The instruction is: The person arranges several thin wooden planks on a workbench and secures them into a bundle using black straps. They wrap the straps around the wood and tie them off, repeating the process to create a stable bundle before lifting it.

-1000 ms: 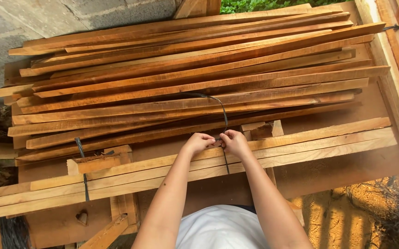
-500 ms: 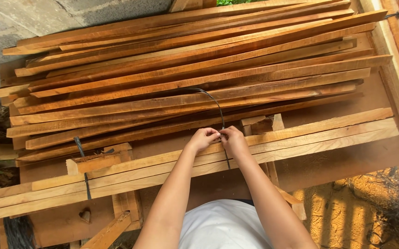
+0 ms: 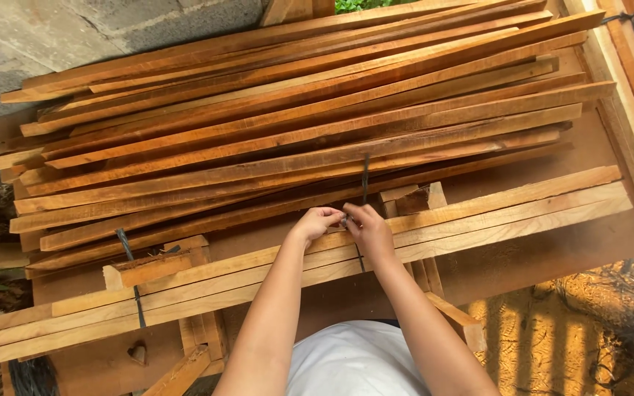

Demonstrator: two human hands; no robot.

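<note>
From the head camera I see my left hand and right hand pressed close together, fingertips pinching a thin dark binding strap where it crosses the bundle of pale long wooden battens at the near edge of the brown board worktop. The strap runs almost straight away from me, its long axis across the slats, rising over the stack of reddish-brown wooden slats, whose lengths run left to right, tilting up to the right. What my fingers grip exactly is hidden between them. A second dark strap wraps the battens at left. The slat ends at left are cut off by shadow.
</note>
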